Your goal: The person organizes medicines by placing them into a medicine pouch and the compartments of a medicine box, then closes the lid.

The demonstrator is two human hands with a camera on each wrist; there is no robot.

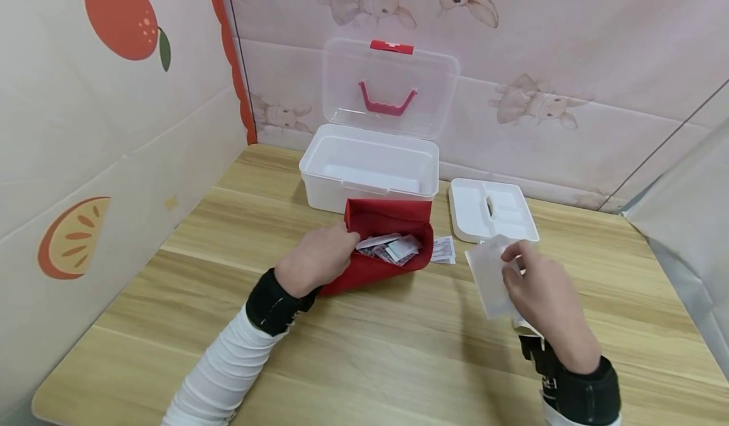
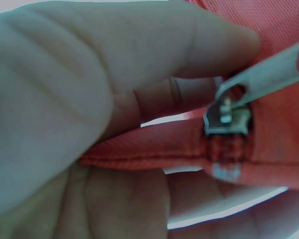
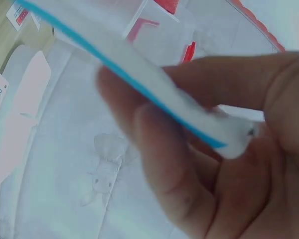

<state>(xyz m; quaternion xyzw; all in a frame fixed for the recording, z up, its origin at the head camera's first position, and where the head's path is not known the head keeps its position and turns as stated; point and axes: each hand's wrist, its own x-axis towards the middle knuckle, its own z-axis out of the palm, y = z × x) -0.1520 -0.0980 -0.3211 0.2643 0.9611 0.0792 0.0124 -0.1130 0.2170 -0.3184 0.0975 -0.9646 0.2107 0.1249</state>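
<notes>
Holding the pouch (image 1: pixel 364 275) mid-surface by its nine-o'clock edge, beside the zip (image 2: pixel 226 119), the left hand (image 1: pixel 316 255) seems to steady its gaping mouth; sachets (image 1: pixel 393 249) lie inside. The right hand (image 1: pixel 547 293) pinches a packet (image 1: pixel 484 281), apart from the pouch, between three and four o'clock. The step looks like sorting; the next move likely calls for a firm hold on the edge and a light pinch on the packet. From the pouch, a lidded box (image 1: pixel 364 188) stands open at twelve, slips (image 1: pixel 444 250) lie at three and a tray (image 1: pixel 467 214) between two and three. The surface (image 1: pixel 353 363) is wood-grained; printed hangings (image 1: pixel 569 40) enclose it.
</notes>
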